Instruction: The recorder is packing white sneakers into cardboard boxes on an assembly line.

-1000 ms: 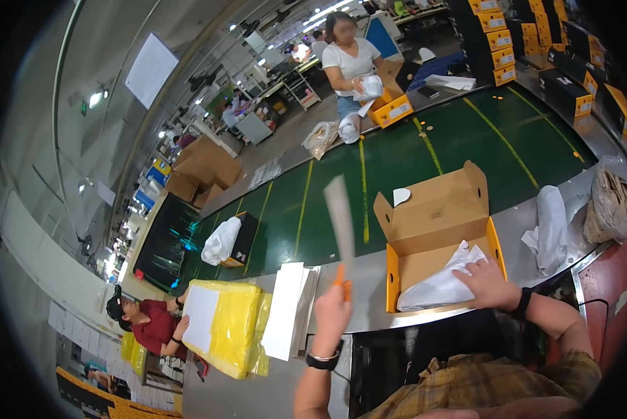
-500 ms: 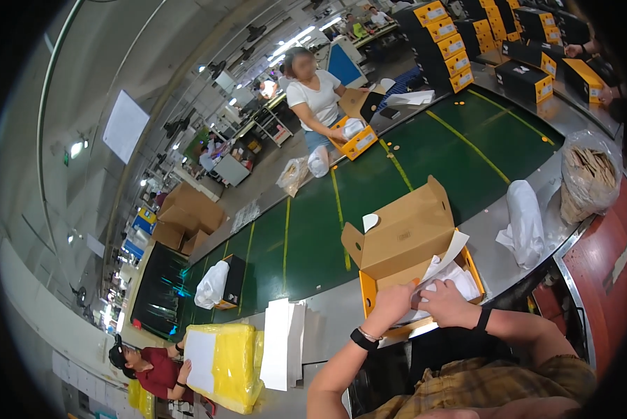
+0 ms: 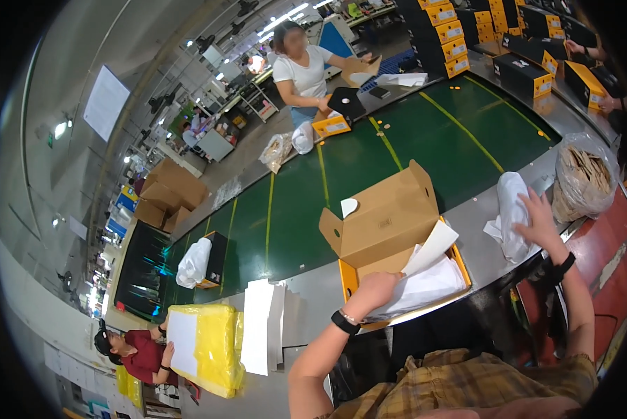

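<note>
In front of me an open cardboard shoe box (image 3: 385,228) has its brown lid raised, with orange outer sides and white wrapping paper (image 3: 428,285) lining it. My left hand (image 3: 375,292) is at the box's left part, fingers closed on the edge of the white paper. To the right of the box, a long white paper-wrapped bundle (image 3: 511,209) lies on the metal table edge. Over its right side my right hand (image 3: 539,225) rests with fingers spread, not wrapped round it. What is inside the bundle is hidden.
A green conveyor belt (image 3: 296,209) runs beyond the box. At right stands a plastic bag of brown pieces (image 3: 584,174). White sheets (image 3: 259,328) and a yellow-wrapped stack (image 3: 219,356) lie left. Another box (image 3: 215,258) carries a white bundle. A co-worker (image 3: 303,73) stands across the belt.
My right hand has left the box's paper and moved right to the wrapped bundle. My left hand stays at the box. Across the belt, the co-worker's box lid has come down over the box.
</note>
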Motion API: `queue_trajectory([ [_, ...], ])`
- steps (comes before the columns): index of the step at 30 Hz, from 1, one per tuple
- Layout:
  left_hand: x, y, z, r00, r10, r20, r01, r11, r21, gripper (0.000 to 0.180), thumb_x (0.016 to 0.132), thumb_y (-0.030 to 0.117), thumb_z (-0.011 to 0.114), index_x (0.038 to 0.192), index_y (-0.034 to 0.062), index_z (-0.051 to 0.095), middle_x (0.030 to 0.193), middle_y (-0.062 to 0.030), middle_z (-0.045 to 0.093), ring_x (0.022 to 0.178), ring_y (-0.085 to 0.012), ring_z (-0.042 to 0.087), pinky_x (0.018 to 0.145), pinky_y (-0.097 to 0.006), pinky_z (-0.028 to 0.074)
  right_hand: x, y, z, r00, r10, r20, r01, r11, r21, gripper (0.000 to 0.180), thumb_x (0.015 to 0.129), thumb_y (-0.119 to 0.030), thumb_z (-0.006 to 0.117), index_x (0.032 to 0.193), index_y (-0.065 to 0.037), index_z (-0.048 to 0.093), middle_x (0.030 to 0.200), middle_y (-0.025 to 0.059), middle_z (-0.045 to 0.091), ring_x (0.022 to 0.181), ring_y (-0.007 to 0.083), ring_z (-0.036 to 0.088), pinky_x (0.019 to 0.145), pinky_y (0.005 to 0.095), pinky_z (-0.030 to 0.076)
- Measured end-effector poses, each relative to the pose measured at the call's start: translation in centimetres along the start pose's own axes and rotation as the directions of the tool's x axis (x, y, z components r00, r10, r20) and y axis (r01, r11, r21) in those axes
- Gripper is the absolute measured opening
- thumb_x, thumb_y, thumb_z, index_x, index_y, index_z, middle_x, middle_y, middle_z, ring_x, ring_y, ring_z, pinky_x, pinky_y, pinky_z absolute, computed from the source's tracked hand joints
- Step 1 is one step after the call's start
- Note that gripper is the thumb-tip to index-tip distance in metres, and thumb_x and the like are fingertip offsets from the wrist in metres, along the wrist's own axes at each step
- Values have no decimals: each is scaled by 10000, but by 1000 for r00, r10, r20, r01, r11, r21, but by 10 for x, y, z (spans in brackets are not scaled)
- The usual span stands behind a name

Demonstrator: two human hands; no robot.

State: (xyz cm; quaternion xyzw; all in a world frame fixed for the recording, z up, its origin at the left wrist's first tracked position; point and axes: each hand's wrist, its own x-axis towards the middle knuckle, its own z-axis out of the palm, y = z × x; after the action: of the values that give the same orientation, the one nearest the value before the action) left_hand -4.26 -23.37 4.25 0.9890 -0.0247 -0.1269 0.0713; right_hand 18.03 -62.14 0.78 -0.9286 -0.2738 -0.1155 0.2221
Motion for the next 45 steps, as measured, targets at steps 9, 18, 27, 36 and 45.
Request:
queue_trajectory([
  [9, -2, -10, -22, 998, 1, 69, 1, 999, -34, 258, 858, 153, 513, 1051, 95, 674, 892, -189, 683, 837, -367, 662, 698, -482, 508, 33, -46, -7, 988, 32, 148, -17, 994, -105, 882, 701, -315, 785, 1455, -138, 363, 1534, 239, 244, 1377, 509, 243, 1100, 585, 258],
  [18, 9, 7, -10, 998, 55, 7, -55, 997, 62, 266, 825, 74, 501, 1027, 73, 675, 870, -196, 681, 828, -362, 666, 696, -466, 515, 42, -160, 75, 709, -668, 225, 669, 738, 85, 294, 792, -86, 612, 1081, -130, 639, 1124, 124, 623, 1130, 295, 560, 965, 430, 419],
  [27, 20, 1, -3, 994, -21, 111, 17, 999, 39, 280, 878, 159, 489, 1093, 67, 644, 908, -222, 670, 866, -395, 645, 729, -489, 505, 67, -180, 98, 570, -538, 621, 770, 613, -176, 191, 840, -140, 547, 883, -152, 732, 895, 75, 712, 990, 262, 646, 1034, 546, 321],
  [36, -23, -22, -26, 952, -304, 36, 300, 900, -317, 477, 967, 374, 464, 1345, 89, 518, 1037, -272, 643, 978, -432, 613, 817, -474, 492, 50, -67, 5, 988, 79, 135, -71, 995, -63, 824, 732, -391, 748, 1445, -213, 375, 1536, 206, 245, 1406, 463, 226, 1088, 679, 161],
  [45, 1, 24, -25, 973, -86, -215, -72, 770, -635, 415, 961, 221, 572, 1328, 31, 531, 1148, -250, 645, 1101, -325, 628, 919, -346, 475, 23, 37, 58, 833, 465, 298, -507, 430, 747, 783, 704, -226, 767, 1359, 30, 424, 1263, 210, 573, 1191, 317, 557, 983, 398, 467],
])
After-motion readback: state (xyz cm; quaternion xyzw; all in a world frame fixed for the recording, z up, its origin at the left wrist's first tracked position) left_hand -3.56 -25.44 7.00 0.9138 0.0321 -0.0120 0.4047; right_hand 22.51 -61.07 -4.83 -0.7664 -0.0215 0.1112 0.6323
